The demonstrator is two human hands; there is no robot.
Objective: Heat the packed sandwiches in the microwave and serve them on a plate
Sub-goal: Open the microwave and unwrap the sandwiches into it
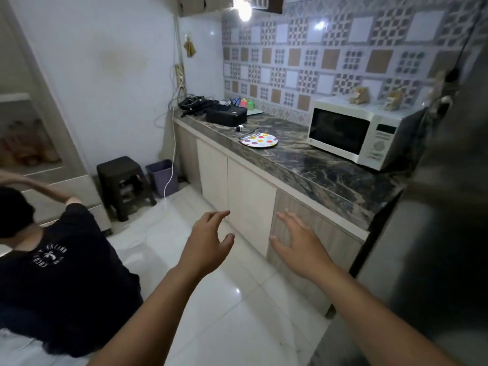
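Reaching out over the floor, the left hand (pixel 208 241) and right hand (pixel 298 241) both hang empty with fingers loosely spread, well short of the marble counter (pixel 330 175). Up at one o'clock sits the white microwave (pixel 359 133), door closed, with the spotted plate (pixel 259 140) at twelve o'clock beside it; no packed sandwiches show anywhere. I'd guess such packs are light, soft and crinkly, best lifted by the edges, not squeezed, and the plate by its rim.
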